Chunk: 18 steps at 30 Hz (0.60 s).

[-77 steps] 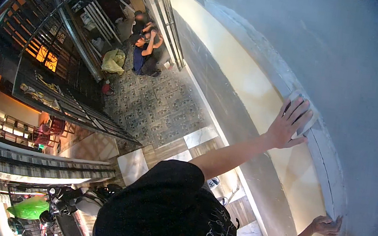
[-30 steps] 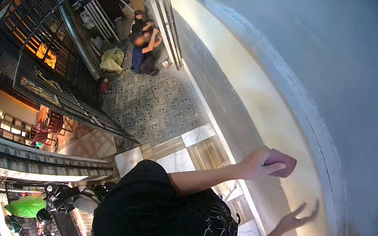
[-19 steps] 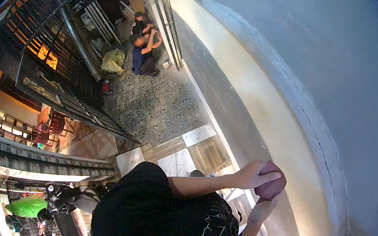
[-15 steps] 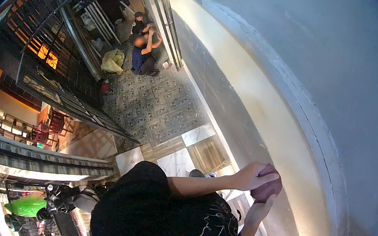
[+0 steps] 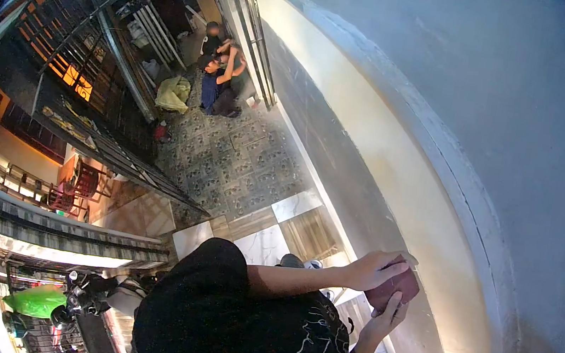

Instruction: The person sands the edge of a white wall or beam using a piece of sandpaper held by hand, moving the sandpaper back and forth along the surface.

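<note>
A reddish-brown sheet (image 5: 396,291), which looks like sandpaper, is bent between my two hands in front of the wall. My left hand (image 5: 371,270) reaches across from the left and grips its upper left side, thumb lying over the face. From below, my right hand (image 5: 387,317) pinches the lower edge between thumb and fingers. A small pale area shows at the sheet's top corner, by my left fingertips. The fingers behind the sheet are hidden.
A curved cream and grey wall (image 5: 385,154) runs along my right. Ahead, two people (image 5: 219,86) sit low by a metal door frame, near a yellowish sack (image 5: 173,93). An open barred gate (image 5: 120,162) stands left. A motorbike (image 5: 92,294) and green bag (image 5: 37,303) are behind it.
The sheet has turned and looks flatter and more spread out. My left hand's fingers have stretched over its top, while my right hand has shifted slightly down and left.
</note>
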### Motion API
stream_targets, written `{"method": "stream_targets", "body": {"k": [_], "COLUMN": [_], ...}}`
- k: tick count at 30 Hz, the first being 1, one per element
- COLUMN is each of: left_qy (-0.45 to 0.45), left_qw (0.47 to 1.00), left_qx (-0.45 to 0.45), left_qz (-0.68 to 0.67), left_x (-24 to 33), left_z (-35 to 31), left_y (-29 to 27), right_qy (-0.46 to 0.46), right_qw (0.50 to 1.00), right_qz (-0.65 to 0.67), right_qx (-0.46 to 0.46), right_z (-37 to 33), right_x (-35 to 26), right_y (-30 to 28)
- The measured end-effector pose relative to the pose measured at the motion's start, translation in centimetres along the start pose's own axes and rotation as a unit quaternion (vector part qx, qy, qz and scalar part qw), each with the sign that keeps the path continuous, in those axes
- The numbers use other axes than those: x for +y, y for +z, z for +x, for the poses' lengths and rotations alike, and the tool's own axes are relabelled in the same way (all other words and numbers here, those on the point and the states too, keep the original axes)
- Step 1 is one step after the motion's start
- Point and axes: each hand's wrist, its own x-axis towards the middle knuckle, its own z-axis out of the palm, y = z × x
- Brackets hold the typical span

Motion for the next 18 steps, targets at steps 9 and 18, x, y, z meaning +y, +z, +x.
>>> {"method": "stream_targets", "body": {"k": [9,18], "left_qy": [-0.165,-0.129], "left_qw": [0.969,0.977], "left_qx": [-0.185,-0.129], "left_qz": [-0.002,-0.106], "left_x": [2.2,-5.1], "left_z": [-0.7,-1.7], "left_y": [-0.2,2.2], "right_qy": [-0.053,-0.046], "right_qw": [0.996,0.996], "right_qz": [0.052,-0.051], "right_qx": [0.048,0.054], "right_z": [0.5,-0.6], "right_x": [1.2,1.1], "right_y": [-2.4,-2.2]}}
